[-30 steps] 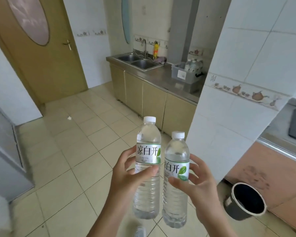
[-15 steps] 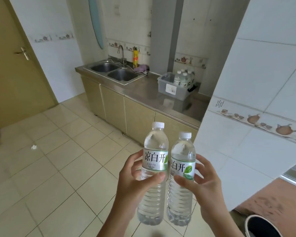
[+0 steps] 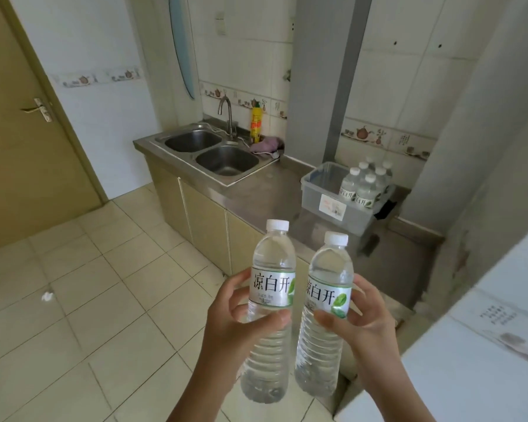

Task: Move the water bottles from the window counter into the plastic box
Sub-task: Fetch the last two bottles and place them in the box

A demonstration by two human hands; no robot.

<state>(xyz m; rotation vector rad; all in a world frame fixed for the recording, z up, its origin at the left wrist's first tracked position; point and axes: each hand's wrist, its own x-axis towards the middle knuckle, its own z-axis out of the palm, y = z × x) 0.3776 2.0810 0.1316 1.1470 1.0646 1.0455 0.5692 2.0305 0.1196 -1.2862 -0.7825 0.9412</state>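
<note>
Water bottles are in both our hands: our left hand (image 3: 241,318) grips the left bottle (image 3: 269,312) just under its label, fingers curled behind it and thumb across the front, and our right hand (image 3: 363,324) grips the right bottle (image 3: 325,315) the same way. Both stand nearly upright, side by side, and we cannot tell whether they touch. They hang in the air on the near side of the plastic box (image 3: 329,196), well apart from it, above the tiled floor (image 3: 89,300).

The plastic box sits on the steel tabletop (image 3: 275,202), and packed bottles (image 3: 363,185) fill its right end; those at the back are half hidden and hard to count. A paper label on its front wall is too blurred to read. Left of the box lies the double sink (image 3: 214,153) with a tap (image 3: 226,117), a yellow bottle (image 3: 255,121) and a purple cloth (image 3: 267,145). A white tiled wall (image 3: 485,345) right of the box cuts off the tabletop's end, and our forearms leave the picture's lower edge.
</note>
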